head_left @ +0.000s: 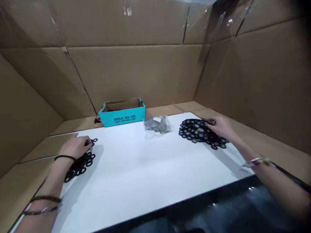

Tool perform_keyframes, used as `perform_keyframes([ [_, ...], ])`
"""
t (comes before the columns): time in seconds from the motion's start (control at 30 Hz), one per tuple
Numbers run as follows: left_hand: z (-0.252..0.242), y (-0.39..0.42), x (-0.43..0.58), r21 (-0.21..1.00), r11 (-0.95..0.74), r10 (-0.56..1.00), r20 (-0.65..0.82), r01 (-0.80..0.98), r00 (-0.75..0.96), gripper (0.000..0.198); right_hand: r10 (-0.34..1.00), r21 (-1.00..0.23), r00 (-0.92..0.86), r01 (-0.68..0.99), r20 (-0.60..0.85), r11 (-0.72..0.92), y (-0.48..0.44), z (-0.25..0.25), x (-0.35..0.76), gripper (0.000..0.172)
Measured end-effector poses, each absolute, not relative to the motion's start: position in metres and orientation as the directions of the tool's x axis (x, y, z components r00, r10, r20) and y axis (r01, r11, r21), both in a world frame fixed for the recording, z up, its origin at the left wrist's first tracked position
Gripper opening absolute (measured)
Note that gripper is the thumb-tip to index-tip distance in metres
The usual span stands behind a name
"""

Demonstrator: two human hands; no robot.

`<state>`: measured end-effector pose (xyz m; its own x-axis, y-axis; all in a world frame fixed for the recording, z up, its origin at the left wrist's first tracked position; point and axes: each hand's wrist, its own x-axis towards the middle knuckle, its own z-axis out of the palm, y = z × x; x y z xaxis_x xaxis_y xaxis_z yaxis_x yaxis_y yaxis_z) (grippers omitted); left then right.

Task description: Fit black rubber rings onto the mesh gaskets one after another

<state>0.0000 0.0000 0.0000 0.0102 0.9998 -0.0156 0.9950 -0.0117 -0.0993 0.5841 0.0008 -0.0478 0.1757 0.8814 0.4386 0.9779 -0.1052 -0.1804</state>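
Note:
On the left, my left hand [76, 147] has its fingers curled together over a pile of black rings [84, 163]. What lies between those fingertips is too blurred to make out, and part of the pile is hidden behind my wrist. One loose ring [95, 140] lies just past the fingertips. Across the white board, my right hand [220, 127] pinches at the upper right edge of a larger, spread-out heap of black rings [196, 131]. A dark ring shows at its thumb and fingertips.
A turquoise open box [122, 117] with printed lettering stands at the back left. Beside it lies a clear plastic bag [157, 125] with grey contents. Tall cardboard walls [131, 74] enclose the back and sides of the white board [136, 174].

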Motion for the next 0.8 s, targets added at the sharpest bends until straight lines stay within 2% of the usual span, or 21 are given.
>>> perform_keyframes([
  [0.1,0.002,0.0,0.012,-0.099,-0.014,0.999,0.043,0.995,0.019,0.031,0.895,-0.183,0.154,0.98,0.418,-0.083,0.008,-0.045,0.584,0.025],
  [0.2,-0.002,0.0,0.019,0.02,-0.075,0.991,0.115,0.997,0.073,0.028,0.915,-0.153,0.124,0.986,0.384,-0.07,0.013,-0.042,0.58,0.027],
  [0.3,-0.009,0.0,0.025,0.262,-0.202,0.969,0.191,0.944,0.154,0.025,0.863,-0.072,0.091,0.995,0.497,-0.064,0.011,-0.039,0.554,0.031],
  [0.37,-0.013,-0.002,0.032,0.446,-0.262,0.96,0.213,0.856,0.183,0.025,0.81,-0.017,-0.009,1.0,0.587,0.024,0.008,-0.037,0.518,0.027],
  [0.47,-0.018,-0.005,0.049,0.723,-0.269,0.962,0.169,0.636,0.214,0.028,0.832,0.089,-0.313,0.947,0.457,0.308,0.008,-0.04,0.447,0.024],
  [0.53,-0.024,-0.006,0.061,0.874,-0.196,0.969,0.102,0.446,0.227,0.031,0.837,0.186,-0.419,0.908,0.353,0.376,0.015,-0.046,0.406,0.024],
  [0.6,-0.033,-0.007,0.071,0.962,-0.073,0.976,0.015,0.261,0.216,0.033,0.87,0.247,-0.393,0.912,0.296,0.328,0.026,-0.053,0.377,0.024],
  [0.7,-0.047,-0.01,0.082,0.994,0.105,0.969,-0.104,0.008,0.225,0.03,0.902,0.257,-0.294,0.942,0.315,0.217,0.043,-0.062,0.36,0.024],
  [0.8,-0.055,-0.016,0.091,0.949,0.26,0.943,-0.21,-0.178,0.258,0.018,0.909,0.252,-0.236,0.956,0.343,0.153,0.052,-0.069,0.362,0.024],
])
